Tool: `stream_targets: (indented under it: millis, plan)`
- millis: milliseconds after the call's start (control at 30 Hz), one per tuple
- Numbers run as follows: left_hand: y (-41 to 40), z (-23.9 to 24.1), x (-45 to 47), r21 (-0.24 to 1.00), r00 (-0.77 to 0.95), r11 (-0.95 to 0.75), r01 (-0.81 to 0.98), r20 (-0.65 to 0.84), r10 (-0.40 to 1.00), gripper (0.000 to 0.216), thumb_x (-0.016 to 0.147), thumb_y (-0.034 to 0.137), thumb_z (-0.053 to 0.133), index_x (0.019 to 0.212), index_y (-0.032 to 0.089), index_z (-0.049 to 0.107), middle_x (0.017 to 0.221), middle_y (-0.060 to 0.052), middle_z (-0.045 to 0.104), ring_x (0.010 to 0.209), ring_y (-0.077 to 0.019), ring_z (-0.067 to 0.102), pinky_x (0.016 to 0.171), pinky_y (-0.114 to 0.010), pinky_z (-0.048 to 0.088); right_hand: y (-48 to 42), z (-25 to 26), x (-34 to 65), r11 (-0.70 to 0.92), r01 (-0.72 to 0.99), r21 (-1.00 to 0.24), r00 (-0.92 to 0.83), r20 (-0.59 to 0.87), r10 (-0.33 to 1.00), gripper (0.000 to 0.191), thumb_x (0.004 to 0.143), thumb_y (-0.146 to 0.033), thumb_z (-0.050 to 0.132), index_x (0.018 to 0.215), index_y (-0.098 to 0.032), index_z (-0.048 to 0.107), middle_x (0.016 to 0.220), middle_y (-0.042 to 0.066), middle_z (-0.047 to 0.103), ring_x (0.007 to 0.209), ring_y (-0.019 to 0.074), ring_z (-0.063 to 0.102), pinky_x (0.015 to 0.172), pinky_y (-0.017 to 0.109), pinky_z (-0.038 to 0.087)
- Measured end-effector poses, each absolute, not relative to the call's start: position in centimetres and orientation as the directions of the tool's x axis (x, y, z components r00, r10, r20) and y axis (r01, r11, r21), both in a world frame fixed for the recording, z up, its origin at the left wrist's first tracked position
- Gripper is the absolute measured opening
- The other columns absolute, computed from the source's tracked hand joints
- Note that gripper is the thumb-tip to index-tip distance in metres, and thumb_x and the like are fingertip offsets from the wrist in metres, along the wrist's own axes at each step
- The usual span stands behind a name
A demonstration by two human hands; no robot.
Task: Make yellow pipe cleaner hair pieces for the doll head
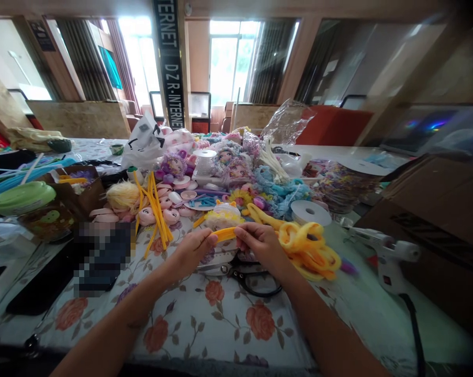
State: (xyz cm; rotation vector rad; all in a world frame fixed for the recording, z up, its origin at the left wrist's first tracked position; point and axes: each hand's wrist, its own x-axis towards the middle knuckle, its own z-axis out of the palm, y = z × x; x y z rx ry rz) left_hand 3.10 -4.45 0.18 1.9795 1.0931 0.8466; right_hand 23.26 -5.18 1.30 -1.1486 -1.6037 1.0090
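Note:
My left hand [195, 248] and my right hand [260, 243] both pinch a short stretch of orange-yellow pipe cleaner [225, 234] held level between them, just above the flowered tablecloth [221, 314]. The fingers of both hands are closed on it. Right of my right hand lies a tangled heap of yellow pipe cleaners [307, 246]. Black-handled scissors [244, 275] lie on the cloth directly under my hands.
Straight yellow pipe cleaners [156, 209] and doll heads [148, 214] lie to the left. Doll faces, ribbon spools [310, 212] and craft bits crowd the back. A white glue gun [389, 256] rests at right beside a cardboard box [436, 209]. A green-lidded jar [24, 199] stands at left.

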Motion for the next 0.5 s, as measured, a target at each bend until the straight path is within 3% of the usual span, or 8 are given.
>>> stream_targets:
  millis: [167, 367, 500]
  plan:
    - [-4.9, 0.2, 3.5, 0.766, 0.328, -0.433, 0.475, 0.302, 0.895, 0.035, 0.093, 0.042, 0.036, 0.067, 0.019, 0.042, 0.061, 0.004, 0.044, 0.057, -0.0118, 0.040, 0.055, -0.024, 0.028, -5.3, 1.8, 23.0, 0.200, 0.156, -0.967, -0.146, 0.178, 0.973, 0.036, 0.079, -0.050, 0.062, 0.065, -0.017, 0.061, 0.057, 0.000, 0.057, 0.049, 0.0111, 0.047, 0.047, 0.024, 0.038]
    - [-4.0, 0.2, 2.7, 0.841, 0.369, -0.363, 0.401, 0.214, 0.904, 0.042, 0.090, 0.049, 0.043, 0.064, 0.017, 0.050, 0.058, 0.003, 0.049, 0.054, -0.0107, 0.042, 0.053, -0.023, 0.031, -5.1, 2.1, 23.7, 0.188, 0.171, -0.967, -0.136, 0.165, 0.977, 0.037, 0.076, -0.050, 0.064, 0.062, -0.017, 0.061, 0.055, 0.000, 0.056, 0.049, 0.0109, 0.046, 0.047, 0.024, 0.036]
    - [-4.0, 0.4, 2.5, 0.812, 0.283, -0.394, 0.431, 0.293, 0.913, 0.041, 0.086, 0.046, 0.050, 0.059, 0.016, 0.054, 0.055, 0.003, 0.051, 0.050, -0.0094, 0.041, 0.050, -0.022, 0.031, -5.1, 2.3, 23.8, 0.179, 0.190, -0.965, -0.136, 0.155, 0.979, 0.037, 0.077, -0.050, 0.062, 0.062, -0.016, 0.060, 0.054, 0.000, 0.055, 0.048, 0.0107, 0.046, 0.046, 0.023, 0.036]
